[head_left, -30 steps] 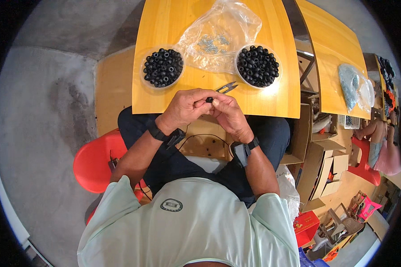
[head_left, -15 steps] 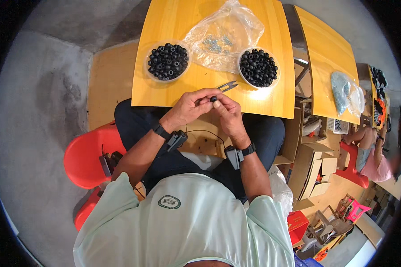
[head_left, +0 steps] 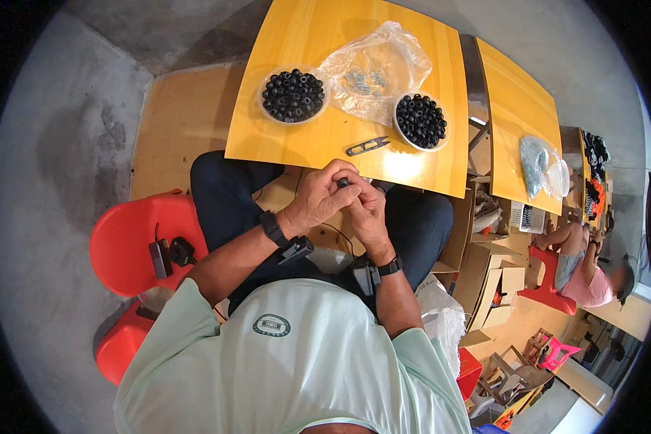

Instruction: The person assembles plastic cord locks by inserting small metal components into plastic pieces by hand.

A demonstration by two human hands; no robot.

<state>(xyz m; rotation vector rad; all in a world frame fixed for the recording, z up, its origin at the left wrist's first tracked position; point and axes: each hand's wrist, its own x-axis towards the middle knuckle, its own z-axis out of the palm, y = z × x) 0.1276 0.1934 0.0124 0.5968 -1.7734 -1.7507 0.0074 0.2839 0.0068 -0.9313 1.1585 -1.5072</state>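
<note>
A small black bead sits between my hands, just in front of the table's near edge. My left hand is curled around its left side, fingers bent over the top. From the right, my right hand closes on the same bead, its fingertips meeting the left ones. Anything else inside the fingers is hidden. Black-handled thread snips lie on the yellow table just beyond my hands. Two clear round tubs stand farther back: a left tub and a right tub, both full of black beads.
Between the tubs spreads a clear plastic bag with small metallic pieces. A red chair holding black devices stands at my left. Cardboard boxes are to my right. Farther right, a person sits beside another yellow table.
My hands have drawn back from over the table edge toward my lap, still together on the bead. The snips now show in full. The whole view has shifted and turned slightly.
</note>
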